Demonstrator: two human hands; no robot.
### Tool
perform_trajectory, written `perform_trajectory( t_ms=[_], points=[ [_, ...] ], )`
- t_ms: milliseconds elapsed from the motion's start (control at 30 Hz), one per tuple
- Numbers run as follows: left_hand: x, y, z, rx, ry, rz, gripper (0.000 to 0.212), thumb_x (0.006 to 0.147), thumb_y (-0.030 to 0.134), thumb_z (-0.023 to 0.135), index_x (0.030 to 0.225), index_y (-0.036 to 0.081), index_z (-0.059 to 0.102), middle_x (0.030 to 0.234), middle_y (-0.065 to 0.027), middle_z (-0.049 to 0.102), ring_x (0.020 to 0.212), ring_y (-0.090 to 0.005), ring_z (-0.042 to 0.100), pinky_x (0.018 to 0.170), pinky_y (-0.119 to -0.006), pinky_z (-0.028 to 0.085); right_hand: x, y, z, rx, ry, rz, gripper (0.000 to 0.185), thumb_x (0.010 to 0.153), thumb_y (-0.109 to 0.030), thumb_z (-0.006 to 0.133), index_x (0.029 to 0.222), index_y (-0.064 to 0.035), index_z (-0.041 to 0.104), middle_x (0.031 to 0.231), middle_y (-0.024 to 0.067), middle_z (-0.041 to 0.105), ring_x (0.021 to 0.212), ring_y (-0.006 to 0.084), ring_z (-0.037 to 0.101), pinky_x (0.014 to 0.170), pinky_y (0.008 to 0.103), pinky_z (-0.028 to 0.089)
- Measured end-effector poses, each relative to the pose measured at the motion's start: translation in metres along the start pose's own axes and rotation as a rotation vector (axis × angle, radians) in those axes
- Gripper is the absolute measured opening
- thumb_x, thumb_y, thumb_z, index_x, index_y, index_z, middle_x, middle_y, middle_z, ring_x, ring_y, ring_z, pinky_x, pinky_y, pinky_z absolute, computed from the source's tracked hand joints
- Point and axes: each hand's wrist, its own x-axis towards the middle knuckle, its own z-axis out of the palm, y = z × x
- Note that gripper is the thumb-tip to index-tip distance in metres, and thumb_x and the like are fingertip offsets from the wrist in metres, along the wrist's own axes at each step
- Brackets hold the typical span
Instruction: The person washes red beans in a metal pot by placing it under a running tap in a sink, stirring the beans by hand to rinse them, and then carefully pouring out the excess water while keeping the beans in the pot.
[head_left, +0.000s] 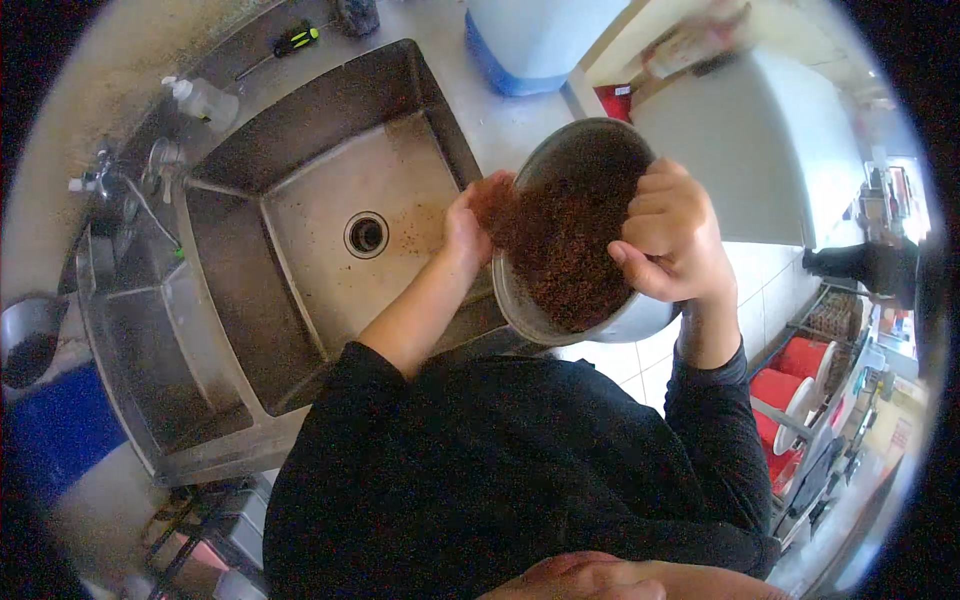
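A deep metal pot (521, 315) is tilted beside the sink, with dark brown, crumbly matter (577, 255) across its inside. My right hand (671, 232) is closed at the pot's right rim, thumb towards the inside. At the left rim is my left hand (471, 225), its fingers blurred and partly hidden by brown matter. Whether they grip the rim or the matter, I cannot tell. Brown crumbs (412, 236) lie in the steel sink basin (322, 187), right of its drain (367, 235).
Around the sink are a pump bottle (206, 103), a screwdriver (289, 45) and a tap (105, 180). A white-and-blue container (525, 45) stands on the counter. At right are a large white appliance or cabinet (727, 150) and red containers (776, 397) on a rack.
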Motion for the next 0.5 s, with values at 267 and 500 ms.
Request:
perform_trajectory(
  t_ms=[267,500],
  points=[
    [0.004,-0.001,0.007,-0.108,0.124,0.037,0.037,0.084,0.026,0.034,0.103,-0.003,0.049,0.109,-0.0166,0.051,0.105,-0.0297,0.045,0.093,-0.041,0.033,-0.011,0.002,-0.003,-0.011,0.067,0.033,0.028,0.058,-0.014,0.058,0.043,-0.0081,0.036,0.043,0.0054,0.035,0.043,0.0248,0.038,0.048,0.0352,0.029],
    [-0.002,0.001,0.030,-0.198,0.223,0.055,0.029,0.083,0.018,0.033,0.088,-0.002,0.054,0.093,-0.0154,0.057,0.094,-0.0322,0.051,0.085,-0.044,0.040,-0.047,0.009,-0.010,0.015,0.191,0.092,0.033,0.059,-0.017,0.056,0.042,-0.0076,0.030,0.042,0.0060,0.029,0.041,0.0256,0.032,0.047,0.0351,0.025]
  ],
)
